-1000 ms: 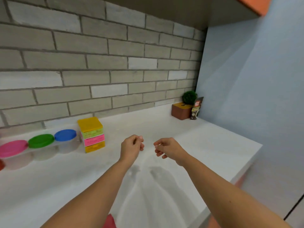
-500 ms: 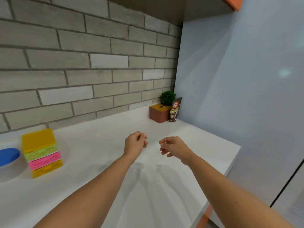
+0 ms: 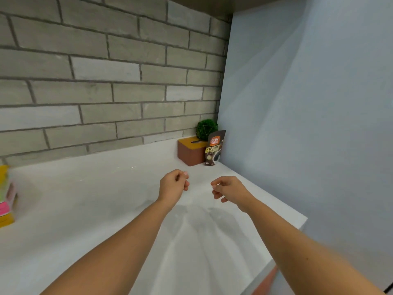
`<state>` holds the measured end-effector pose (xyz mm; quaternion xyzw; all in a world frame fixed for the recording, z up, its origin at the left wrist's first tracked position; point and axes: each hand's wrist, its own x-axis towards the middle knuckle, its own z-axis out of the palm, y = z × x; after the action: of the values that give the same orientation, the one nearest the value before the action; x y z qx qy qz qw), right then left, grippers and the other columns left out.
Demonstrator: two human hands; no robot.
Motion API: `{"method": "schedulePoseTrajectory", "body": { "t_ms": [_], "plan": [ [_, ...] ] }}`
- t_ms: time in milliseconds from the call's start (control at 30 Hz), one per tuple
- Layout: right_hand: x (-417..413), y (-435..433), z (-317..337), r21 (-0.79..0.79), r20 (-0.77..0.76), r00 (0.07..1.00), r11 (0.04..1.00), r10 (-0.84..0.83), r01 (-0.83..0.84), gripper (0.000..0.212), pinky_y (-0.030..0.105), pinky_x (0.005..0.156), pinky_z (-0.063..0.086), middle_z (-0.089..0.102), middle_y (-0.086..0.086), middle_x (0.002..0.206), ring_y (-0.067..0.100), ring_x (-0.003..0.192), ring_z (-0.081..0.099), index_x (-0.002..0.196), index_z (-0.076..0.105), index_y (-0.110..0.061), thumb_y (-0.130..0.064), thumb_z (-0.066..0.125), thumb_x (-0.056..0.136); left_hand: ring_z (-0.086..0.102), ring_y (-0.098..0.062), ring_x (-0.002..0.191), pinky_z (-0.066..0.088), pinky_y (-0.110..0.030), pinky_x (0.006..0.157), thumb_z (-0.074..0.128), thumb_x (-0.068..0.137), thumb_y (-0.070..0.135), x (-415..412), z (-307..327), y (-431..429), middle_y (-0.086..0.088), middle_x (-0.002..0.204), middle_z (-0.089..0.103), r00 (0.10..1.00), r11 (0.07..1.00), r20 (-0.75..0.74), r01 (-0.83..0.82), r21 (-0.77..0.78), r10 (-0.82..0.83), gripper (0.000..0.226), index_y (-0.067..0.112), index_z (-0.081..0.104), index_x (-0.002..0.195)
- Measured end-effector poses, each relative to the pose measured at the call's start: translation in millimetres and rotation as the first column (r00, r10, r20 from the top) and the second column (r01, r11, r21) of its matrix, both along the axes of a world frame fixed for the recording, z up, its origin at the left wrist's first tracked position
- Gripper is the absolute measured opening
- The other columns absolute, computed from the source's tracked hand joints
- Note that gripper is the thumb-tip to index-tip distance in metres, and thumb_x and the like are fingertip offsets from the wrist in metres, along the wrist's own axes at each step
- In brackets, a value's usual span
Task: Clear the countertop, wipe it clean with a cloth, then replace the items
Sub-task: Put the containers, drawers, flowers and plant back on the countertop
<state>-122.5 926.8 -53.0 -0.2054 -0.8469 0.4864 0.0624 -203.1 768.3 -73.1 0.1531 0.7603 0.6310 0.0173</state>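
Still laden at both ends, the white tabletop (image 3: pixel 89 209) carries a brown box (image 3: pixel 189 154) in its far right corner, a coffee pouch (image 3: pixel 214 149) standing upright just beside it on the right and a green ball (image 3: pixel 206 129) of foliage at the box's far end. Whether the ball rests on the box or behind it cannot be told. A stack of coloured boxes (image 3: pixel 6 196) sits at the far left, cut off by the edge of the view.

Over the bare middle stretch, a person's left hand (image 3: pixel 173 186) and right hand (image 3: pixel 230 191) hover side by side, near each other but apart, both short of the corner items. The left grip is drawn together into a loose fist on nothing visible. The right grip is slack, its fingers half curled and empty. No cloth is in view.

Clearing looks barely begun on this side, and the corner group appears to be the next target. The light pouch stands close against the box, so lifting the box first could tip it flat or nudge it towards the tabletop's near right edge. If the ball merely sits on the box, a tilted lift could send it rolling. The coloured stack could slide apart if carried as one from the bottom.

Behind it all runs a grey brick wall (image 3: pixel 106 81), which meets a pale blue wall (image 3: pixel 308 124) at the corner.
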Motion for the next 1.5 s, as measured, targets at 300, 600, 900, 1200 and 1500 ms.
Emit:
{"method": "schedulePoseTrajectory", "body": {
  "t_ms": [300,600,900,1200,1500],
  "plan": [
    [-66,42,5,-0.011,-0.054,0.998,1.0,0.026,-0.026,0.016,0.022,0.054,0.045,0.063,0.007,0.087,0.015,0.065,0.059,0.099,0.066,-0.008,-0.009,0.052,0.092,0.059,-0.017,0.063,0.044,-0.025,0.061,0.052,0.094,0.018,-52,7,24,-0.004,0.083,0.058,0.997,0.997,-0.028,-0.072,-0.024,0.071,0.01,0.014,0.058,0.087],
    [-124,81,1,0.117,-0.117,0.993,0.993,-0.01,0.024,0.023,0.026,0.071,0.048,0.059,0.007,0.104,0.022,0.092,0.054,0.112,0.064,-0.008,-0.014,0.058,0.091,0.052,-0.015,0.092,0.041,-0.026,0.083,0.056,0.092,0.025,-101,4,66,-0.001,0.115,0.051,0.996,0.991,-0.058,-0.073,-0.114,0.067,0.02,0.015,0.058,0.109],
    [-210,144,24,0.528,-0.148,0.986,0.849,0.072,0.018,0.059,0.034,0.094,0.046,0.034,0.007,0.145,0.029,0.123,0.047,0.143,0.036,-0.016,0.0,0.051,0.088,0.047,-0.019,0.118,0.039,-0.027,0.095,0.06,0.09,0.025,-147,2,111,-0.002,0.137,0.046,0.994,0.986,-0.076,-0.089,-0.143,0.078,0.051,0.019,0.041,0.137],
    [-267,186,23,0.829,0.037,0.979,0.54,0.2,-0.142,0.058,0.045,0.113,0.02,0.024,0.002,0.154,0.031,0.143,0.011,0.142,0.037,-0.025,-0.017,0.058,0.088,0.045,-0.021,0.127,0.036,-0.032,0.106,0.065,0.086,0.02,-177,-11,159,-0.004,0.139,0.046,0.988,0.98,-0.062,-0.147,-0.134,0.14,0.058,0.016,0.041,0.139],
    [-276,196,34,0.851,0.068,0.959,0.485,0.275,-0.2,0.028,0.055,0.11,0.012,0.061,0.002,0.117,0.022,0.123,0.04,0.112,0.062,-0.022,-0.014,0.04,0.097,0.047,-0.022,0.125,0.04,-0.042,0.105,0.067,0.084,0.019,-189,-17,185,-0.004,0.14,0.044,0.989,0.983,-0.028,-0.148,-0.107,0.146,0.059,0.018,0.041,0.137]
  ]
}}
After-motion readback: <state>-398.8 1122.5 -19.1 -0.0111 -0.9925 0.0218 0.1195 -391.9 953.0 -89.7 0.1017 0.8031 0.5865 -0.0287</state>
